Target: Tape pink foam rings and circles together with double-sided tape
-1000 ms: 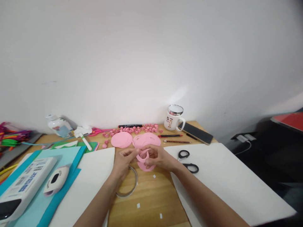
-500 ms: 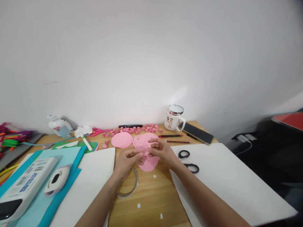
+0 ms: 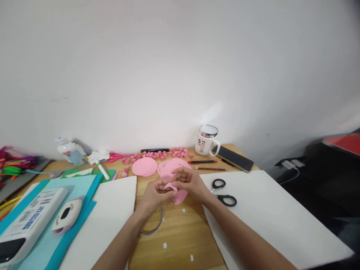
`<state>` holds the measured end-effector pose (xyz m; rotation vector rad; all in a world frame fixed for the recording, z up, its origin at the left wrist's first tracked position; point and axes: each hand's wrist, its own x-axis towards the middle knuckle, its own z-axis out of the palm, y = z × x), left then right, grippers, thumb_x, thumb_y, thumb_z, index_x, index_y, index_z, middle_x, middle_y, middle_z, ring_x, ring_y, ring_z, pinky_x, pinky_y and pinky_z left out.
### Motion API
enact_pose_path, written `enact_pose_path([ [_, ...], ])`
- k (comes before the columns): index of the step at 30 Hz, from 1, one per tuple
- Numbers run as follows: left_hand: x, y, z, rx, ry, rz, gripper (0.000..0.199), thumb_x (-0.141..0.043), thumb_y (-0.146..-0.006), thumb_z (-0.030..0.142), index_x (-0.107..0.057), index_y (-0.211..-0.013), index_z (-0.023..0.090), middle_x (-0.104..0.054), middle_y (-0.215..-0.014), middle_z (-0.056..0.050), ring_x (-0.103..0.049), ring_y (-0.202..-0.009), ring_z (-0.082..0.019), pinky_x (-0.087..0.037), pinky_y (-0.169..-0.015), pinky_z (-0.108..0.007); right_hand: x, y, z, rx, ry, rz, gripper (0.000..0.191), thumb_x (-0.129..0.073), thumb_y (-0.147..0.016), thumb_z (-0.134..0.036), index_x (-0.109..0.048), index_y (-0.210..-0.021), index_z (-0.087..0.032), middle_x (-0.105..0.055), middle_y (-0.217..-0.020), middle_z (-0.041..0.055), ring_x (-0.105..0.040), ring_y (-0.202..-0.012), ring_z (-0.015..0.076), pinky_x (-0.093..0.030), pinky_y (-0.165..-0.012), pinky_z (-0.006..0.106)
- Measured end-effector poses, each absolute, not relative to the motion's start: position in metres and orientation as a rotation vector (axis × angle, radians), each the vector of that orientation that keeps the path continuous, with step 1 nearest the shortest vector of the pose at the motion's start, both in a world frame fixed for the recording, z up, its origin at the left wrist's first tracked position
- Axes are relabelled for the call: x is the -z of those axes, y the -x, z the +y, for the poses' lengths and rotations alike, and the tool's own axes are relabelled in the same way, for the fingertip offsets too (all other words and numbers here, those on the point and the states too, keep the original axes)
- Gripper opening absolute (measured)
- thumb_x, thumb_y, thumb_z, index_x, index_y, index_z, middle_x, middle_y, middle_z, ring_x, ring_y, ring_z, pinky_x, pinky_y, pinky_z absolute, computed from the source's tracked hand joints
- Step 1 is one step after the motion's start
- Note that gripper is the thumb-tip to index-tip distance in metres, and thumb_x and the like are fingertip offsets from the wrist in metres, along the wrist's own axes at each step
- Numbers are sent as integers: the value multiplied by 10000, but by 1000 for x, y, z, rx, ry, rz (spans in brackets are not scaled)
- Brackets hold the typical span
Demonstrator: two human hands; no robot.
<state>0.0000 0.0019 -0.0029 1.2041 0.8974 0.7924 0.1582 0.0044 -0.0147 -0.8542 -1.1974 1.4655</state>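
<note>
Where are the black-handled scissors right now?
Head view, right of centre: the black-handled scissors lie on the large white sheet, to the right of the right hand, nearer the camera than the slim brown pencil.

Both bare forearms (image 3: 239, 236) converge forward; left grip (image 3: 156, 195) and right grip (image 3: 189, 183) sit close together, thumbs (image 3: 168, 195) and fingers (image 3: 182, 171) curled into pinches.

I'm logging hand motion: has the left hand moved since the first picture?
Yes, the left hand has shifted slightly rightward, judged against the unmoved mug.
</note>
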Motion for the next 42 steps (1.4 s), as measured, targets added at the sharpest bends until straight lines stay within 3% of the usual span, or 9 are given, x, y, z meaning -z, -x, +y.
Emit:
enact_pose_path([
  [6,3,-2,0,-816,-1162,902,271,-761,-541,218,-575,-712,121,-668,-572,-26,-601,-491,-137,-494,-520,-255,14,-154,1,-1444,905,-1221,334,-730,-595,-306,-586,-865,-172,-657,-690,3,-592,-561,115,-452,-558,236],
  [11,5,-1,-1,-847,-1114,892,213,-752,-563,223,-583,-630,113,-665,-581,-34,-599,-499,-127,-490,-529,-241,18,-152,2,-1444,889,-1250,255,-641,-696,-357,-606,-859,-163,-633,-597,-18,-553,-483,92,-438,-519,222],
  [15,6,1,1,-890,-1047,895,189,-736,-598,246,-606,-604,108,-674,-597,-50,-606,-524,-126,-495,-566,-246,18,-152,2,-1397,862,-1269,244,-631,-712,-331,-616,-890,-165,-639,-662,-3,-567,-558,97,-449,-566,225],
  [18,5,3,4,-983,-962,900,180,-731,-608,252,-621,-599,110,-675,-598,-53,-623,-579,-143,-498,-608,-253,16,-152,2,-1303,894,-1244,197,-670,-673,-308,-608,-799,-168,-628,-710,-1,-565,-593,100,-452,-573,225],
  [23,2,7,9,-1152,-784,838,166,-753,-578,224,-621,-566,125,-657,-585,-15,-612,-621,-116,-487,-678,-231,14,-145,-2,-1408,927,-1261,225,-705,-626,-326,-575,-680,-150,-600,-600,-15,-534,-505,83,-444,-512,212],
  [30,3,2,4,-1105,-799,830,185,-751,-571,246,-615,-590,123,-636,-593,-22,-543,-474,-106,-427,-438,-213,25,-127,-7,-1667,815,-1013,325,-752,-556,-342,-508,-661,-155,-616,-581,-26,-583,-523,99,-475,-518,220],
  [37,2,1,5,-1153,-867,883,183,-762,-544,234,-624,-568,116,-624,-592,-14,-541,-537,-96,-451,-541,-212,25,-126,-8,-1652,867,-912,331,-787,-499,-310,-561,-671,-139,-617,-545,-20,-552,-467,84,-455,-506,213],
  [42,6,4,8,-1185,-911,978,189,-756,-543,232,-655,-664,128,-639,-632,-25,-559,-570,-110,-439,-540,-203,24,-130,-9,-1674,921,-949,337,-776,-517,-321,-641,-759,-128,-635,-566,-1,-554,-482,86,-459,-535,226],
])
